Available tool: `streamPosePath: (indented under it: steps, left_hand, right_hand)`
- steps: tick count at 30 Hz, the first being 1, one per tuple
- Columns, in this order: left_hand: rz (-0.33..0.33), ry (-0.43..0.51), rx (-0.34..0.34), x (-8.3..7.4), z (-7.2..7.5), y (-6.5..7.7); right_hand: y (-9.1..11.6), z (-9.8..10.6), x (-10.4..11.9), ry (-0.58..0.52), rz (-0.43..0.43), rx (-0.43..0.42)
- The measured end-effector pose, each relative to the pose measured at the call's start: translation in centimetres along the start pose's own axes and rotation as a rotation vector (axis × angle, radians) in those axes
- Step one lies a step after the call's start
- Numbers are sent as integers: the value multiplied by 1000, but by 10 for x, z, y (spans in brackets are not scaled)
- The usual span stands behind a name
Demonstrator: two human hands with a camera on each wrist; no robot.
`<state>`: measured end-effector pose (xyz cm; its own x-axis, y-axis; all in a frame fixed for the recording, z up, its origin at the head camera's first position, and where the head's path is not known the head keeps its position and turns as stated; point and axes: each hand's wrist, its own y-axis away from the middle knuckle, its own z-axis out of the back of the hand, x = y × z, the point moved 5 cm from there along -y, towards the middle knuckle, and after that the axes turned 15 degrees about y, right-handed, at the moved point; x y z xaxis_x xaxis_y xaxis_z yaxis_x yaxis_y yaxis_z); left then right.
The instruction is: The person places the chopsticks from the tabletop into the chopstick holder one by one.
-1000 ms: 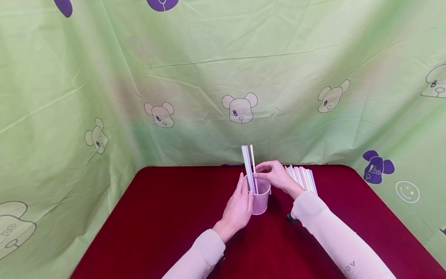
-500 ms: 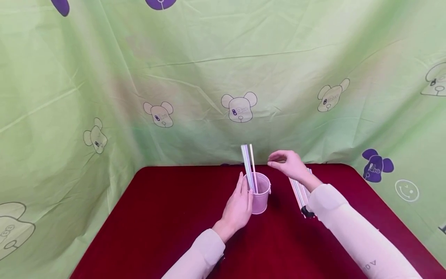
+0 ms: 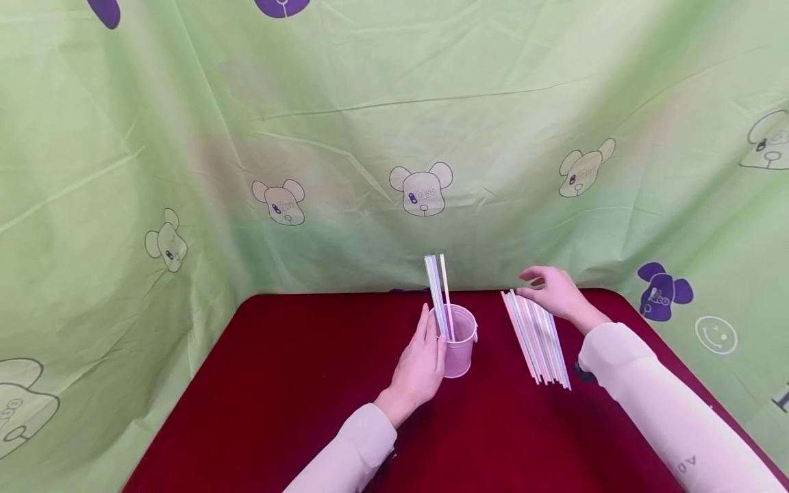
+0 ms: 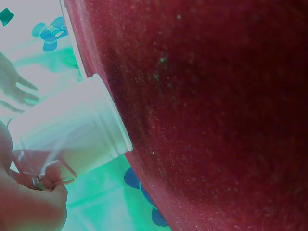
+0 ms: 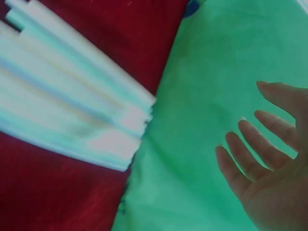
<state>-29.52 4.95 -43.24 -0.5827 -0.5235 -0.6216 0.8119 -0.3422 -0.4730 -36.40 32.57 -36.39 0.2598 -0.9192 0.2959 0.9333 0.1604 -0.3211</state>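
Observation:
A small pink bucket (image 3: 458, 361) stands upright on the table, several pastel drinking straws (image 3: 435, 291) leaning against its left inner side. My left hand (image 3: 418, 366) holds the bucket from the left, thumb on the near side and fingers along the wall. In the left wrist view, that hand (image 4: 31, 204) touches the bucket (image 4: 72, 127) by its wire handle (image 4: 60, 169). Over the far end of a row of loose straws (image 3: 537, 346) hovers my right hand (image 3: 555, 296). The right wrist view shows its fingers (image 5: 262, 151) spread, holding nothing, apart from the straws (image 5: 72, 91).
Dark red cloth covers the table (image 3: 296, 383). Behind it and along both sides hangs a green curtain (image 3: 345, 239) printed with bear heads, close to the table's far edge. The loose straws lie side by side to the right of the bucket.
My right hand has let go of a straw in the bucket and moved right to the loose straws. The left hand has stayed at the bucket.

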Motion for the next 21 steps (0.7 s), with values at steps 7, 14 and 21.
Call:
streamPosePath:
  steps: [7,14,21]
  left_hand:
    - [12,1,4,2,0,-1]
    - [21,7,6,4,-2,-1]
    - [26,13,12,5,-3,0]
  right_hand:
    - [7,-7,-27,37,-6,40]
    - [16,-16,-58,79,-40,48]
    - [27,-24,-83,108,-93,62]
